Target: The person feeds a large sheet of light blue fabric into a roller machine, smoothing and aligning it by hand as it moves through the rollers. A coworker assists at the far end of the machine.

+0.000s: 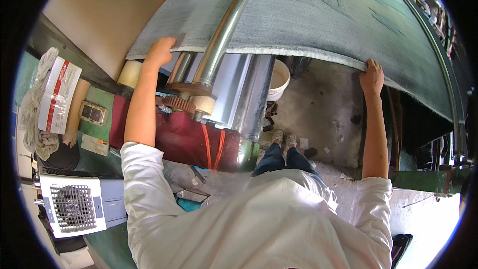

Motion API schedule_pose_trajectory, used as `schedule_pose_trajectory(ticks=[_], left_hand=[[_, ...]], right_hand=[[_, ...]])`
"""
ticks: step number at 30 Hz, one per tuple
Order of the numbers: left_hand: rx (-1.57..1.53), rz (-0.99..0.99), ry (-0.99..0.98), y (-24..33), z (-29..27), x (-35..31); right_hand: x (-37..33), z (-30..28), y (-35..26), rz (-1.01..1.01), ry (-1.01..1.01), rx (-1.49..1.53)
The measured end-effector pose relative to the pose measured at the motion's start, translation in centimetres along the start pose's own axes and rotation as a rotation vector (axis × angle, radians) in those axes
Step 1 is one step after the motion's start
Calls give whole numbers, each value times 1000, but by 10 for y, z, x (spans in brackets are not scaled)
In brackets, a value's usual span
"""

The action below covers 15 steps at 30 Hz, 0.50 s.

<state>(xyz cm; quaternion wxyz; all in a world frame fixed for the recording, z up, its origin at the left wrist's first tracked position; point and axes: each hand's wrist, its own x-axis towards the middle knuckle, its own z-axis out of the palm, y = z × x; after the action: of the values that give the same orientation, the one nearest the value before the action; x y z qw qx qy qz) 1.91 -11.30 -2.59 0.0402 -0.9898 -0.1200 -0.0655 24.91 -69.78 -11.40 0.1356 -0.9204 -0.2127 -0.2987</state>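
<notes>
A wide sheet of grey-green fabric [298, 15] with a pale, fuzzy edge stretches across the far side. My left hand [160, 51] is closed on that edge, just left of a long metal roller [226, 25]. Over at the right, my right hand [372, 77] pinches the same edge, its fingers curled over it. Between my hands the edge sags slightly and crosses in front of the rollers. Some wrinkles show in the upper right of the fabric. The fingertips of both hands are partly hidden by the cloth.
Below the roller sit a brown gear [179, 104] and a dark red machine cover [189, 142] with red straps. A white bucket [280, 80] stands on the concrete floor [323, 104]. At left are a switch box [93, 113] and a white fan unit [74, 206]. A metal rail [433, 45] runs along the right.
</notes>
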Motion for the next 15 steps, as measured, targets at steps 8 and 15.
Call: schedule_pose_trajectory(ticks=[8, 15], left_hand=[[175, -138, 29, -13, 4, -5], [189, -170, 71, -18, 10, -5]], right_hand=[[-49, 27, -38, 15, -56, 47], [-51, 22, -64, 7, -66, 110]])
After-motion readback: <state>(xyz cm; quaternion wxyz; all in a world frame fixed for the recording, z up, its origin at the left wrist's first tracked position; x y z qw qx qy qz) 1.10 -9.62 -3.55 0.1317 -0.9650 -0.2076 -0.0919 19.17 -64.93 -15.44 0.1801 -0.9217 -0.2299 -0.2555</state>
